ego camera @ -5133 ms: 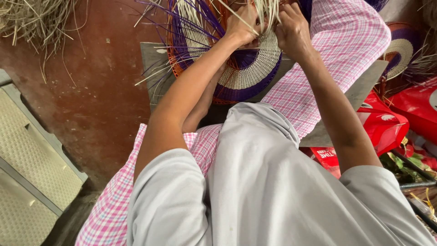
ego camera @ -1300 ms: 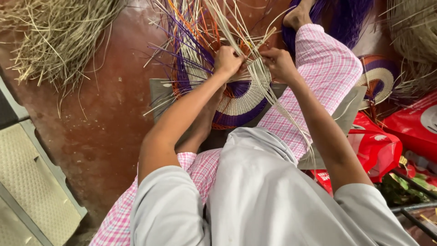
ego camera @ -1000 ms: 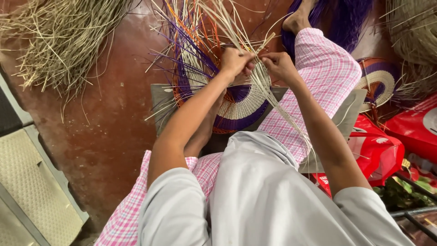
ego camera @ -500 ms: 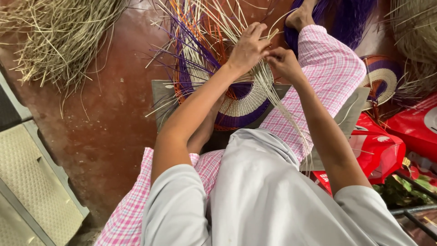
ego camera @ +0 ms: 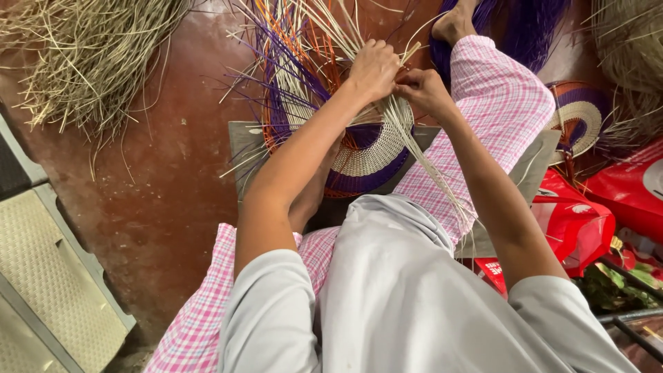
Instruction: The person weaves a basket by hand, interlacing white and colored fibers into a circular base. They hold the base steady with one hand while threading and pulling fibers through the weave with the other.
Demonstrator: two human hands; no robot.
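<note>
A round woven basket base (ego camera: 366, 155) in cream, purple and orange rests against my lap, with loose straw strands (ego camera: 297, 41) fanning up from its rim. My left hand (ego camera: 375, 67) is curled over the top of the weave, gripping pale strands. My right hand (ego camera: 423, 90) sits just beside it, pinching a bundle of cream strands (ego camera: 428, 159) that trails down over my pink checked trouser leg (ego camera: 483, 117). My bare foot (ego camera: 454, 21) shows beyond the hands.
A heap of dry straw (ego camera: 90, 55) lies on the brown floor at the upper left. Purple strands (ego camera: 525, 27) and a second woven disc (ego camera: 579, 121) sit at the upper right. Red plastic bags (ego camera: 587, 221) lie at the right. A cream woven panel (ego camera: 48, 276) is at the lower left.
Both hands have stayed at the top of the weave; my left hand's fingers, spread half a second ago, have closed down over the strands next to the right hand.
</note>
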